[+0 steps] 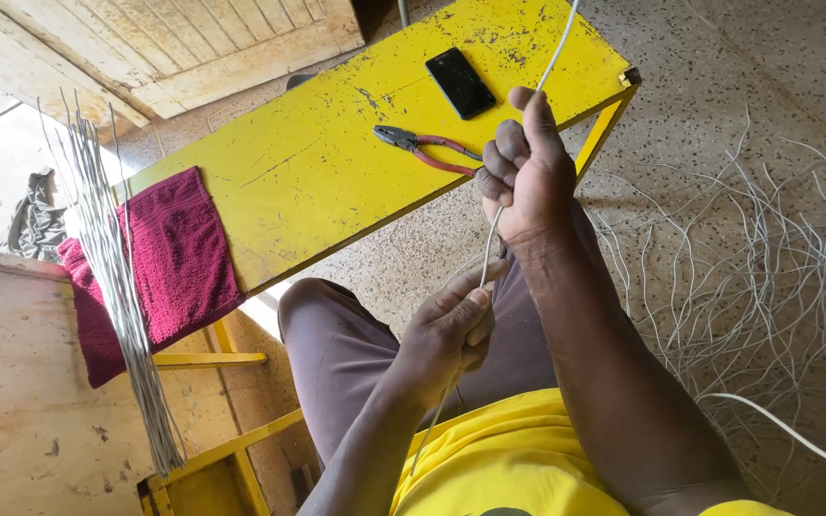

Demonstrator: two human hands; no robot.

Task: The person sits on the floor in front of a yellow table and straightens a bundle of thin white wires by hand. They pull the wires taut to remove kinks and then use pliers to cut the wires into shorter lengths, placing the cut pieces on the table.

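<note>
The yellow shirt (518, 459) fills the bottom edge, nearest the camera, with grey trousers (346, 354) over the knee beyond it. The left hand (446, 334) is curled closed around a thin white wire (489, 244), pinching it between thumb and forefinger just above the lap. The right hand (526, 167) is raised higher, fist closed on the same wire, which runs taut between the two hands and on past the top of the frame. Behind the right hand stands the yellow bench (317, 162), carrying red-handled pliers (427, 150) close to that fist and a black phone (460, 83) a little further back. A dark red towel (160, 258) hangs over the bench's left end. A bundle of straight wires (121, 287) leans upright in front of the towel. Loose wire offcuts (767, 268) lie tangled on the speckled floor (719, 76) at right.
</note>
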